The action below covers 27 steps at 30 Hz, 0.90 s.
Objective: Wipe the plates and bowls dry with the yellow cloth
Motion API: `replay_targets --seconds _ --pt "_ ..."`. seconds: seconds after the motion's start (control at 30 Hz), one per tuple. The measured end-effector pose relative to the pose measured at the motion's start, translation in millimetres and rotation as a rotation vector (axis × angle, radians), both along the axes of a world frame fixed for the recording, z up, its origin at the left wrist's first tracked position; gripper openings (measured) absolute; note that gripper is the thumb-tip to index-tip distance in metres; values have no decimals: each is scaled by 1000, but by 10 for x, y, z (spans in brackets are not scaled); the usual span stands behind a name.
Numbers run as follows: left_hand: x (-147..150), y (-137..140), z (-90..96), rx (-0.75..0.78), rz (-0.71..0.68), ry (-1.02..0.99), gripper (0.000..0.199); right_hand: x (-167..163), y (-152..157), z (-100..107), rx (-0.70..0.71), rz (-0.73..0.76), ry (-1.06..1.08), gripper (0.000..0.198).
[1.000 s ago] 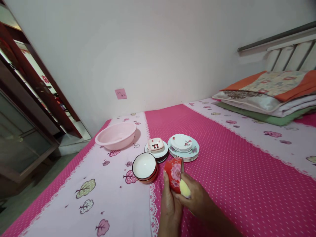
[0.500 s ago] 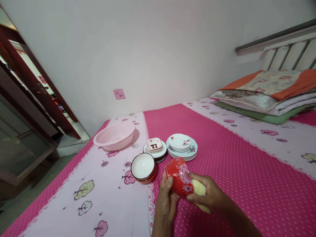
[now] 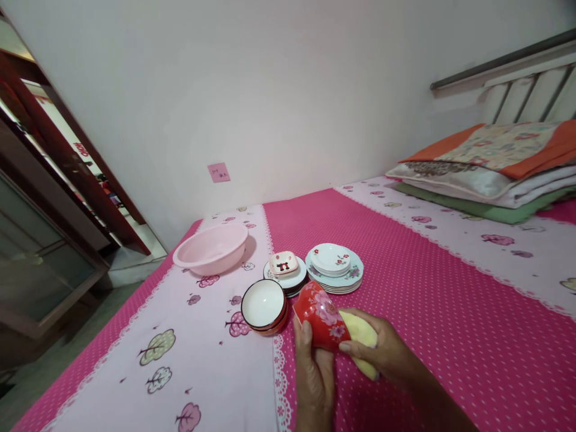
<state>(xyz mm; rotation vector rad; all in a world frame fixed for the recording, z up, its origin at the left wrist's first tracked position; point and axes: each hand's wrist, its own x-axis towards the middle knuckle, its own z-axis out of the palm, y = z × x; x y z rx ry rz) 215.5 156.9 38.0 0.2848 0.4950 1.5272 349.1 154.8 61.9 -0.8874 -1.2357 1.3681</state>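
Observation:
A red bowl (image 3: pixel 320 317) with pink flowers is held tilted above the bedspread. My left hand (image 3: pixel 311 366) grips it from the left and below, thumb on its outside. On the right, my right hand (image 3: pixel 375 345) is closed on a yellow cloth (image 3: pixel 360 330) pressed against the bowl's rim; part of the cloth hangs below the fingers. The bowl's inside is hidden from me. Just left of it stand stacked white bowls (image 3: pixel 263 305) with dark rims. Behind are a small square dish (image 3: pixel 283 263) on dark-edged plates (image 3: pixel 297 279) and a stack of flowered plates (image 3: pixel 335 267).
A pink basin (image 3: pixel 211 249) rests on the bedspread (image 3: pixel 216 372) at the back left. Folded bedding (image 3: pixel 490 159) is piled at the far right. A white wall (image 3: pixel 288 102) carrying a pink paper note (image 3: pixel 218 172) borders the back; a doorway is at left.
The red bowl has turned and tilted a little in my hands. My right hand and the yellow cloth have shifted slightly at its rim. The view has moved a touch.

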Motion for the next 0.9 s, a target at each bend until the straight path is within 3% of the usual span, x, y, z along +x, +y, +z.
replay_targets --seconds 0.1,0.23,0.33,0.5,0.7,0.8,0.9 --pt "-21 -4 6 49 -68 -70 57 14 -19 17 1 21 13 44" --pt "-67 25 63 88 -160 -149 44 41 -39 12 -24 16 81 44" --pt "-100 52 97 -22 -173 -192 34 71 -39 -35 -44 35 71 46" --pt "-119 65 111 -178 -174 -262 41 100 -47 -47 -64 88 94 44" --pt "-143 83 -44 -79 -201 -247 27 142 -57 -24 -107 100 132 44" --pt "-168 75 -73 34 -188 -150 42 167 -3 -111 -84 114 181 52" --pt "-172 41 23 129 -109 2 61 164 59 -190 -61 88 297 60"
